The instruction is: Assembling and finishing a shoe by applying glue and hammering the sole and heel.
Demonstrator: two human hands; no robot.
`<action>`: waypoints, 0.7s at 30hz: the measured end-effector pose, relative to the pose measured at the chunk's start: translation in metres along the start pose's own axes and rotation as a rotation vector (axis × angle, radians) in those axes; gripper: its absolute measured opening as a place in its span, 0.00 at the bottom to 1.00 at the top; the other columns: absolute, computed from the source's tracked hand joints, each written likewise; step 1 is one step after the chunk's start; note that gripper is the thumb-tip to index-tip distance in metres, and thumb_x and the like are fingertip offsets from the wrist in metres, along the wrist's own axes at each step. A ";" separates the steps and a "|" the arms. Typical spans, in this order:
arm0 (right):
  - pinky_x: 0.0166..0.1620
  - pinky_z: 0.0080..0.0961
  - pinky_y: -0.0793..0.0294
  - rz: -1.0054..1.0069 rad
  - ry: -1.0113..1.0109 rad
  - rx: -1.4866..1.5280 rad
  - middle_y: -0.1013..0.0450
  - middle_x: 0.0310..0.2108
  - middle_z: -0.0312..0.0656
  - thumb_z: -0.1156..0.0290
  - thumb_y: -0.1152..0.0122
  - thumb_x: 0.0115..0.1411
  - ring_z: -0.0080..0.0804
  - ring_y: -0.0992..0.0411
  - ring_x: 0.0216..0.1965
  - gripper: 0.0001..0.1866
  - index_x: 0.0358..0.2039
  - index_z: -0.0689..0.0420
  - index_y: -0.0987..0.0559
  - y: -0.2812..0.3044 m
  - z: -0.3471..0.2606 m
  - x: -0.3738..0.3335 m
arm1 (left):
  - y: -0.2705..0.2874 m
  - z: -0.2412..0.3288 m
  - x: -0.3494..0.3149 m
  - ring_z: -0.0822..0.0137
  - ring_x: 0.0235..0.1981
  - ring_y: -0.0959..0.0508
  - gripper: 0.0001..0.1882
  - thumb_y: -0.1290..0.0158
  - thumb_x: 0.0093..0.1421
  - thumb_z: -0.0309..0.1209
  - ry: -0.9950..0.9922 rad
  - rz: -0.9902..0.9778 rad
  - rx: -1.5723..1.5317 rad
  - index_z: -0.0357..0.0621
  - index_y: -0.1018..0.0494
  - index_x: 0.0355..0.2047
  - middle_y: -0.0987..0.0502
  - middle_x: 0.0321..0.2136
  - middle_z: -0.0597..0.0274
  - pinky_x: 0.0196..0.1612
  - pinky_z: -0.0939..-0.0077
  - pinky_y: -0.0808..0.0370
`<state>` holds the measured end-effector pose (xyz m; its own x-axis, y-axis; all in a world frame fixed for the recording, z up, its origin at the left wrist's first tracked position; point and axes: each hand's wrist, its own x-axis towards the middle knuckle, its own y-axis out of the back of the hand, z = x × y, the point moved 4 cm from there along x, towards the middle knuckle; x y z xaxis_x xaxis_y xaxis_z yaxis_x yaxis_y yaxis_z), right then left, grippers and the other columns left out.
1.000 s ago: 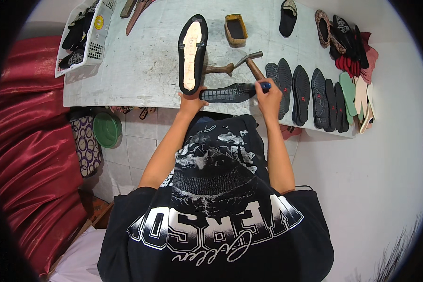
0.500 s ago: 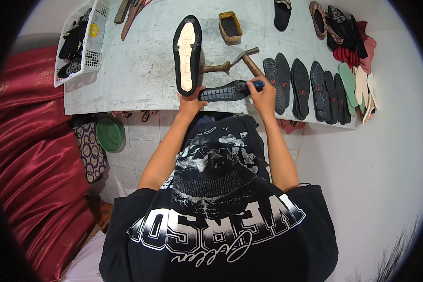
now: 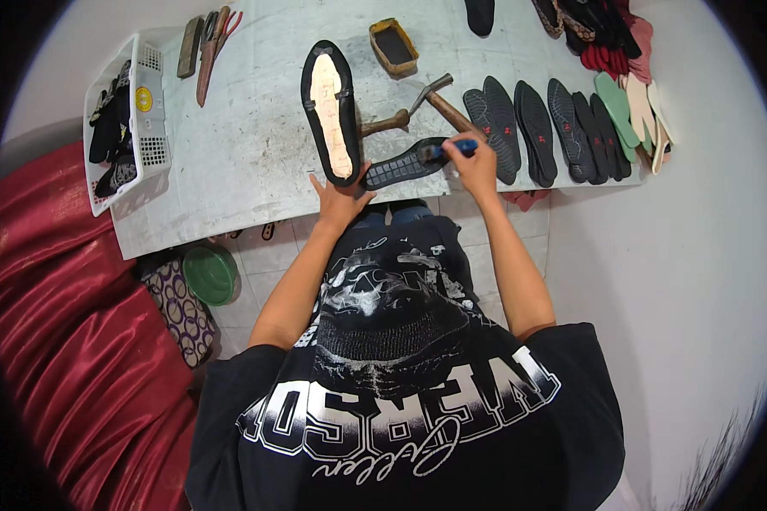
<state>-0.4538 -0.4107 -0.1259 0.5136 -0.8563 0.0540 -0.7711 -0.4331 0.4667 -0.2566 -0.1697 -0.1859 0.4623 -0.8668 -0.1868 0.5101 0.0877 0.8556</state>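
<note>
My right hand (image 3: 475, 164) is closed around a small blue-handled brush (image 3: 460, 147). The brush's tip meets the far end of a black shoe sole (image 3: 392, 169), which lies slantwise near the table's front edge. At the sole's near left end is my left hand (image 3: 343, 204), its fingers spread by the heel of an upturned black shoe (image 3: 345, 94). That shoe has a pale strip along its underside. Whether the left fingertips press on the shoe or the sole is hard to make out.
A hammer (image 3: 430, 95) lies beyond the sole, beside a wooden handle (image 3: 388, 124). Farther back stands a yellow-rimmed tub (image 3: 393, 47). Black soles (image 3: 534, 132) line the right side. At the left are a white basket (image 3: 151, 128) of dark items and pincers (image 3: 209, 55).
The view has shifted and turned slightly. My left hand's fingers have spread near the shoe heel. The brush stays on the sole's far end, and the sole lies more slanted.
</note>
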 end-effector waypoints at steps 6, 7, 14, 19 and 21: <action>0.30 0.24 0.29 -0.101 -0.116 -0.119 0.24 0.20 0.40 0.69 0.26 0.57 0.21 0.27 0.24 0.09 0.32 0.60 0.17 0.013 -0.011 -0.004 | -0.003 -0.021 -0.004 0.46 0.71 0.37 0.44 0.34 0.57 0.54 -0.077 -0.062 0.131 0.78 0.39 0.73 0.38 0.71 0.56 0.63 0.05 0.61; 0.30 0.24 0.29 -0.138 -0.098 -0.166 0.24 0.21 0.40 0.70 0.25 0.57 0.21 0.27 0.24 0.09 0.32 0.60 0.17 0.017 -0.019 -0.004 | 0.000 -0.018 -0.002 0.46 0.71 0.37 0.44 0.34 0.57 0.54 -0.085 -0.065 0.124 0.78 0.39 0.73 0.38 0.71 0.56 0.63 0.05 0.61; 0.29 0.25 0.30 0.022 0.001 -0.027 0.20 0.25 0.43 0.71 0.26 0.59 0.24 0.27 0.24 0.08 0.35 0.60 0.16 -0.019 -0.032 -0.006 | 0.011 -0.017 0.012 0.46 0.64 0.31 0.39 0.32 0.52 0.58 -0.193 -0.014 0.089 0.65 0.27 0.64 0.28 0.62 0.55 0.66 0.25 0.47; 0.26 0.24 0.33 -0.062 -0.105 -0.062 0.24 0.19 0.39 0.70 0.26 0.58 0.21 0.31 0.20 0.08 0.33 0.60 0.17 -0.002 -0.015 -0.025 | 0.011 -0.022 0.021 0.46 0.52 0.22 0.38 0.32 0.51 0.58 -0.232 -0.097 0.006 0.57 0.24 0.59 0.20 0.52 0.55 0.56 0.48 0.28; 0.25 0.24 0.34 -0.086 -0.103 -0.088 0.26 0.18 0.39 0.69 0.26 0.58 0.21 0.31 0.19 0.09 0.32 0.59 0.17 0.002 -0.018 -0.014 | 0.004 -0.029 0.023 0.46 0.51 0.20 0.38 0.32 0.51 0.58 -0.135 -0.203 -0.021 0.57 0.24 0.60 0.19 0.51 0.55 0.53 0.51 0.25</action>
<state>-0.4561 -0.3943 -0.1100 0.5316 -0.8434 -0.0784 -0.6874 -0.4836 0.5419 -0.2230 -0.1753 -0.2004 0.2484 -0.9254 -0.2863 0.5983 -0.0858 0.7966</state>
